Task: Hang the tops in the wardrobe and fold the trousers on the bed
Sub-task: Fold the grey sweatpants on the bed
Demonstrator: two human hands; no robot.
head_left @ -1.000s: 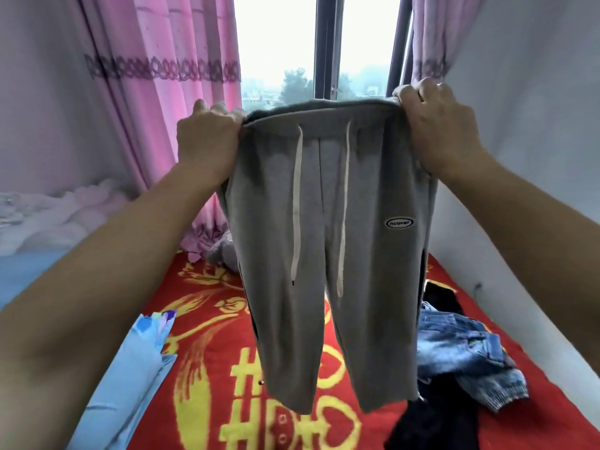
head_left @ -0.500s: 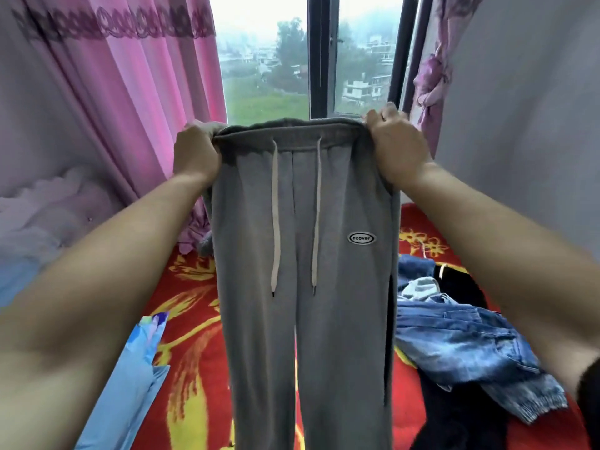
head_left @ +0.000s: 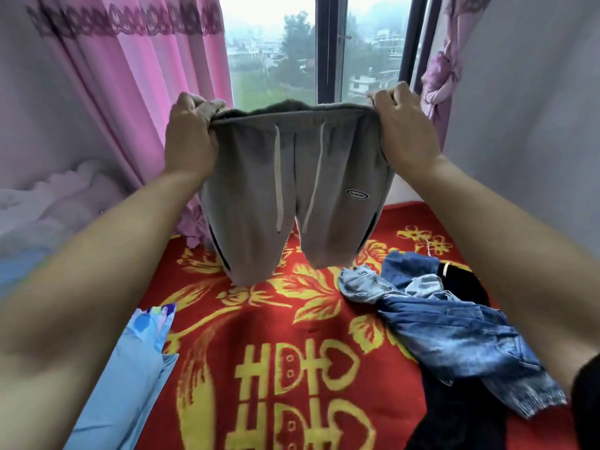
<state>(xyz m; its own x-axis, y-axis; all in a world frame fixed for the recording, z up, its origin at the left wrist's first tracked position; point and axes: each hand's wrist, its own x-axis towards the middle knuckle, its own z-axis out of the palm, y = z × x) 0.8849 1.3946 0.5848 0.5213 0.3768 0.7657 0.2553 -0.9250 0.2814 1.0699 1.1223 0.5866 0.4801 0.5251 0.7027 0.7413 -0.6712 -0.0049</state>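
Centre frame, upper half: grey trousers [head_left: 259,190] held up by the waistband, front facing the camera. Left hand [head_left: 190,138] grips the waistband's left corner, fingers curled over the bunched fabric. Right hand [head_left: 404,131] grips the right corner the same way, fingers closed over the edge. Waistband pulled out between the two hands, sagging slightly in the middle. Two pale drawstrings [head_left: 278,177] hang down the front, one on each side of the centre seam. Small oval logo patch [head_left: 357,194] on the right side of the garment, below the right hand. Both legs hang toward the far part of the red blanket [head_left: 292,336] with its yellow flower and character pattern; cannot tell whether the hems touch it. Right of centre, on the blanket: crumpled blue denim jeans [head_left: 454,326], lying over a black garment [head_left: 461,417] that runs to the lower right edge. Lower left: light blue fabric [head_left: 130,368] lying at the blanket's edge. Upper left: pink curtain [head_left: 146,76] hanging down to the bed. Top centre: window [head_left: 276,43] behind the trousers, trees and buildings outside. Upper right: a second curtain [head_left: 444,69], tied in a knot, beside a plain grey wall [head_left: 535,92]. Far left, mid-height: pale rumpled bedding [head_left: 48,203], blurred.
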